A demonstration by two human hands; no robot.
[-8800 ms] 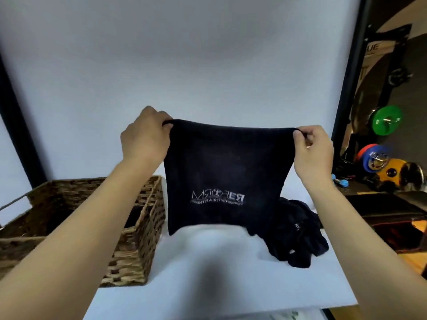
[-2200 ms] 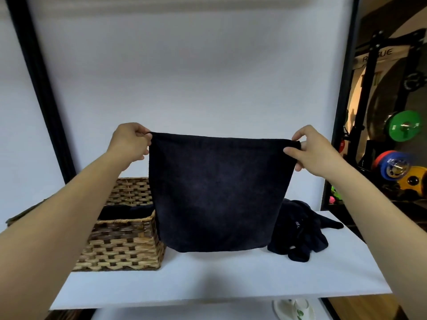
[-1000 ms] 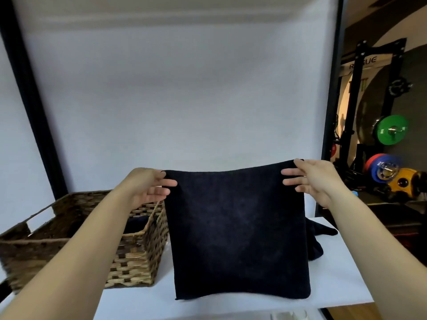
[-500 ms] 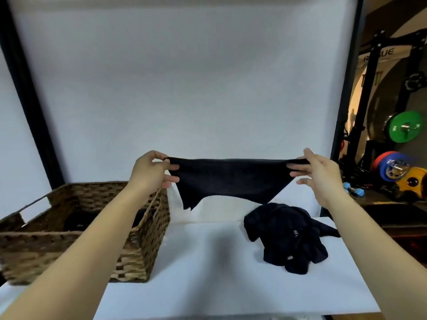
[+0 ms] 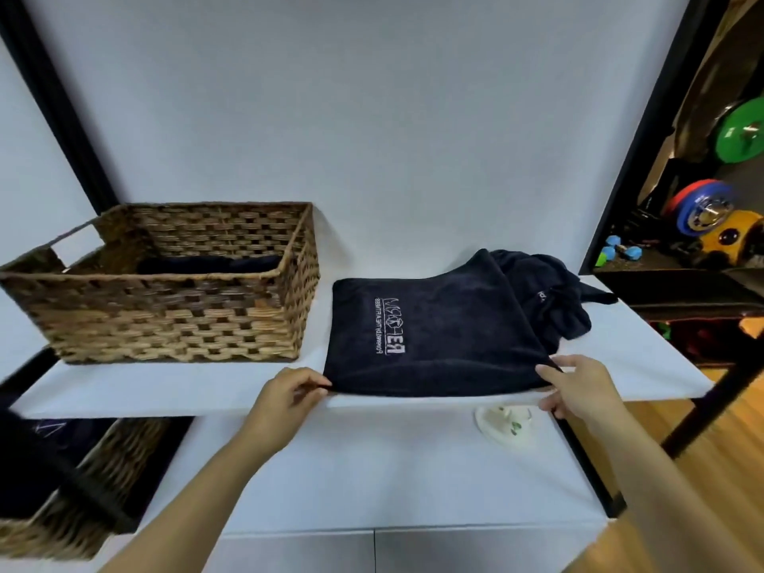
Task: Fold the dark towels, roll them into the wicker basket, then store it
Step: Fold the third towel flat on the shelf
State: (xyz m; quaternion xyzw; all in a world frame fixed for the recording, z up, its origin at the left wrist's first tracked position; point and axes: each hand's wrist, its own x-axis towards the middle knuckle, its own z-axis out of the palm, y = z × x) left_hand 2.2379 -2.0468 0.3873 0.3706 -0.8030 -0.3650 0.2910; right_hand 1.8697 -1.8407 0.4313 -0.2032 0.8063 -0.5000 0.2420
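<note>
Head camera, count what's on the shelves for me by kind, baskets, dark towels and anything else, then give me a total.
Baskets: 2, one on the upper shelf, one below.
Dark towels: at least 4, flat towel, crumpled towel, one in the upper basket, one in the lower; hidden ones cannot be ruled out.
Small pale item: 1.
Total: 7.

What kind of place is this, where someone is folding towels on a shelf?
Most likely a gym, or its storage corner. Coloured weight plates and small dumbbells sit at the right, and the dark towel being folded carries a printed logo, beside a wicker basket on white shelving.
</note>
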